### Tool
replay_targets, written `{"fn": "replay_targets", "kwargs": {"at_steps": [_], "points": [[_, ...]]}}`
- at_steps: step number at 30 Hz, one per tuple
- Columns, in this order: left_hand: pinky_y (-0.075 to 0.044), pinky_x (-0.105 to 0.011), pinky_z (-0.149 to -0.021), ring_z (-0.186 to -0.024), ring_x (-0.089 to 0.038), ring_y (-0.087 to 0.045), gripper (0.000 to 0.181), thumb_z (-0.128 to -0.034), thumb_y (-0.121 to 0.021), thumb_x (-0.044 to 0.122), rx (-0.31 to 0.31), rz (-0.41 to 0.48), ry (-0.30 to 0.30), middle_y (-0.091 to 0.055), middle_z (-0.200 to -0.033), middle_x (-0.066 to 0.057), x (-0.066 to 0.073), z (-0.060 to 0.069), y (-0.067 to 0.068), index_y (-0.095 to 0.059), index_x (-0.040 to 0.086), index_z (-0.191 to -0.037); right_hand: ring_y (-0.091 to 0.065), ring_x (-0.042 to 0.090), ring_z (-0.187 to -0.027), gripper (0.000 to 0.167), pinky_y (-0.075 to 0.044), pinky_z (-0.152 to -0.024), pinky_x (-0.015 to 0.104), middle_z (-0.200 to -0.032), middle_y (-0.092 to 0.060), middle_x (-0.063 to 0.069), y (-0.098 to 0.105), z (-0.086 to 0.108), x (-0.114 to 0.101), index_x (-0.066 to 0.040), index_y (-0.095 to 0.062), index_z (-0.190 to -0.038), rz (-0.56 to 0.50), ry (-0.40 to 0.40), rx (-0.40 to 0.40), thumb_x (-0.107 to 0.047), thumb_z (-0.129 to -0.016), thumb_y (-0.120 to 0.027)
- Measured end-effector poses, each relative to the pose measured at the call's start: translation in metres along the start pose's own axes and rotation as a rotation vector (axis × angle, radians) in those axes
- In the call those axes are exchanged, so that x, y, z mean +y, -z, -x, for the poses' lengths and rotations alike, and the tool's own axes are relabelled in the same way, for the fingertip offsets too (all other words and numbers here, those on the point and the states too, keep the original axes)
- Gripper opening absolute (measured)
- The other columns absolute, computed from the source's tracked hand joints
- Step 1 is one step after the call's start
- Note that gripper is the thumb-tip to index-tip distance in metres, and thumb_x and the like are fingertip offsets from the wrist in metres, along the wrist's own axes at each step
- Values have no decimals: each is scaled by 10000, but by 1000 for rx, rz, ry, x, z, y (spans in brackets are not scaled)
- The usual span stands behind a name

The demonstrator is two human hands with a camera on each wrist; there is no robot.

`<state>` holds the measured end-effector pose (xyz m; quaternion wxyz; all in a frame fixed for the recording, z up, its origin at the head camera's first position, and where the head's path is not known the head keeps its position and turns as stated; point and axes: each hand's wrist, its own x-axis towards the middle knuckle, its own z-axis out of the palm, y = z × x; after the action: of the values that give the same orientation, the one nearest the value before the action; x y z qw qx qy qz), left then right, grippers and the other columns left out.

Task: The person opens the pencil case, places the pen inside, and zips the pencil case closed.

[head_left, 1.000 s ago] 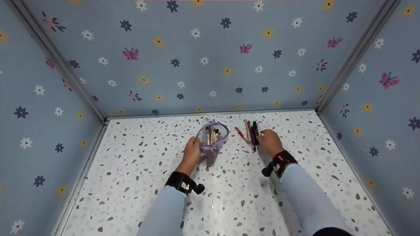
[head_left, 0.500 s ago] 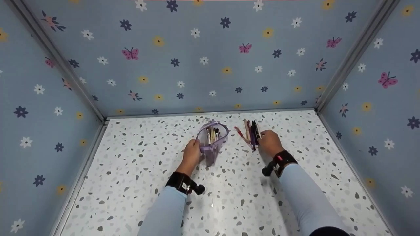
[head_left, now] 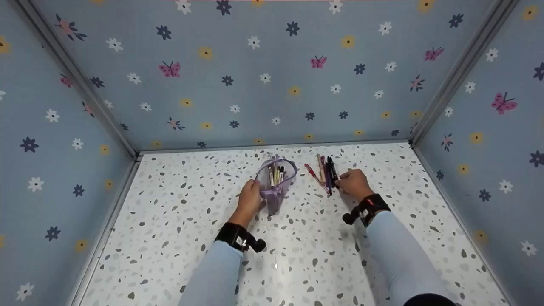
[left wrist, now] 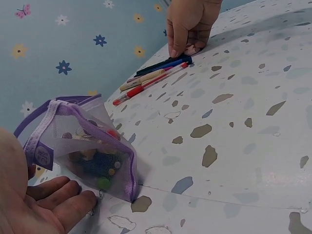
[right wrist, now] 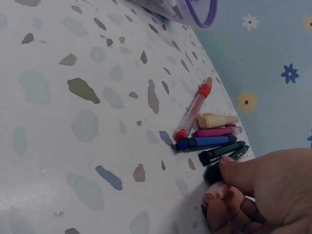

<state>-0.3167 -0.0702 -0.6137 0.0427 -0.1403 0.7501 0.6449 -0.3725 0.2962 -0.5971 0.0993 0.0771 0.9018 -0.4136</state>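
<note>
While L grip (head_left: 248, 199) holds pouch (head_left: 274, 203), R grip (head_left: 356, 184) pinches dark pen (right wrist: 213, 174) w/ other pens (right wrist: 218, 131) alongside, red pen (head_left: 313, 172) nr pouch

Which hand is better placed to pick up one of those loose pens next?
Probably the right hand: it touches a dark pen among the loose pens. The left hand is farther from them and busy holding the purple pouch.
</note>
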Motion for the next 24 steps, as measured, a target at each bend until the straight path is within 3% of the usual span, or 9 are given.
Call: {"fn": "replay_targets", "kwargs": {"at_steps": [3,7,8,11,13,15,18,21,24], "points": [[-617,-450,-920,-1009,-239,-619,405,-1227,-390,339,0,-8,0,-610,-1071,-132,-6,-8,0,-636,17,-1210,-729,119,-710,459,-579,-672,252,-1002,-847,180,2,1,1,120,-690,-1432,-2,18,-11,-143,-1066,-777],[-621,-433,-900,-1011,-233,-624,411,-1227,-395,338,-1,6,-3,-641,-1122,-157,-6,-8,0,-648,14,-1229,-743,115,-721,446,-584,-677,246,-969,-856,164,2,0,0,137,-693,-1417,4,28,-18,-114,-1057,-772],[-615,-450,-930,-1036,-242,-618,430,-1230,-388,337,2,6,-5,-646,-1151,-164,0,0,0,-633,-14,-1274,-742,116,-713,448,-586,-679,251,-970,-857,173,2,0,-1,139,-691,-1420,4,24,-20,-105,-1054,-771],[-612,-446,-924,-1038,-250,-623,437,-1229,-391,330,8,4,-14,-661,-1176,-188,0,0,0,-644,-23,-1279,-700,103,-639,436,-562,-663,242,-811,-827,119,2,-1,-4,140,-703,-1407,17,3,-22,-87,-1040,-770],[-614,-451,-932,-1045,-252,-630,444,-1229,-388,331,12,-1,-15,-669,-1179,-186,0,0,0,-649,-24,-1282,-637,93,-567,311,-516,-616,242,-663,-761,56,2,-2,-5,125,-776,-1270,29,-20,-22,-63,-1024,-751],[-620,-466,-950,-1056,-261,-638,454,-1229,-382,332,16,-10,-18,-672,-1172,-193,0,0,0,-653,-28,-1286,-555,89,-503,141,-457,-555,245,-541,-652,-7,2,-4,-6,67,-819,-1012,40,-37,-14,-18,-986,-710],[-627,-486,-993,-1092,-265,-647,463,-1232,-376,347,11,-12,-11,-677,-1193,-186,2,0,0,-652,-19,-1297,-446,100,-467,201,-378,-495,265,-515,-515,-40,1,-6,-8,-36,-662,-717,66,-45,12,42,-895,-609],[-622,-508,-1007,-1106,-279,-646,464,-1230,-387,369,-16,5,-14,-667,-1202,-190,3,0,2,-649,-8,-1297,-533,115,-536,161,-438,-539,254,-734,-702,79,0,-4,-11,31,-733,-871,92,-26,56,35,-878,-572],[-614,-492,-942,-1054,-277,-631,445,-1218,-415,397,-34,-4,-49,-648,-1132,-169,-4,-10,3,-664,29,-1228,-698,160,-712,392,-548,-671,266,-1199,-812,212,1,0,-17,65,-765,-1303,66,-22,77,-39,-964,-599]]}}
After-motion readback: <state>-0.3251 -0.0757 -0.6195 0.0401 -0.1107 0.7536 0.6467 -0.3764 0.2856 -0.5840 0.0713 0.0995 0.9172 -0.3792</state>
